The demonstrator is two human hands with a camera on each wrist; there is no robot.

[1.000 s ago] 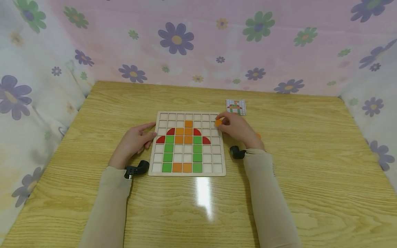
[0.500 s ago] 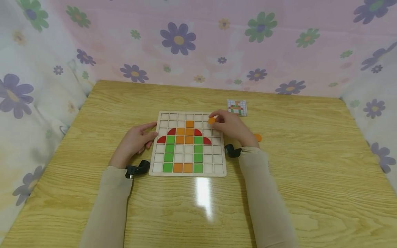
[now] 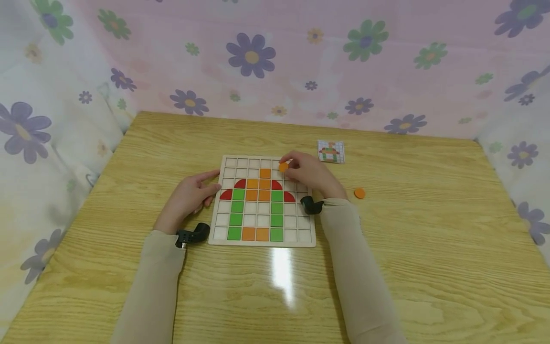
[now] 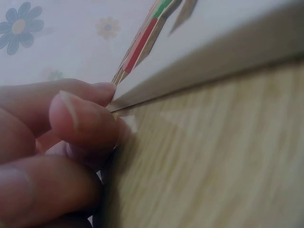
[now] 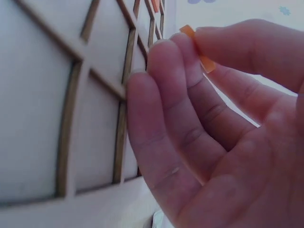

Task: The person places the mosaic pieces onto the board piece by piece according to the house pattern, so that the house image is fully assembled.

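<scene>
A square wooden grid board [image 3: 262, 244] lies on the table, with green squares [image 3: 237, 207], orange squares [image 3: 264, 184] and red quarter-round pieces [image 3: 289, 196] set in its cells. My right hand [image 3: 311, 174] pinches an orange round piece [image 3: 283, 166] over the upper right of the board. In the right wrist view the thumb and fingertips hold that piece by its faces, just off the grid. My left hand [image 3: 186, 196] rests at the board's left edge, index finger and thumb touching it. The left wrist view shows its fingertips [image 4: 102, 92] against the edge.
A second orange round piece [image 3: 359, 193] lies on the table right of the board. Behind the board's right corner is a small printed pattern card [image 3: 331, 151]. Flowered cloth [image 3: 279, 62] closes off the back and sides of the wooden table [image 3: 429, 239].
My right hand has moved left across the top of the board with the orange round piece, uncovering the second one on the table. My left hand stays at the board's edge.
</scene>
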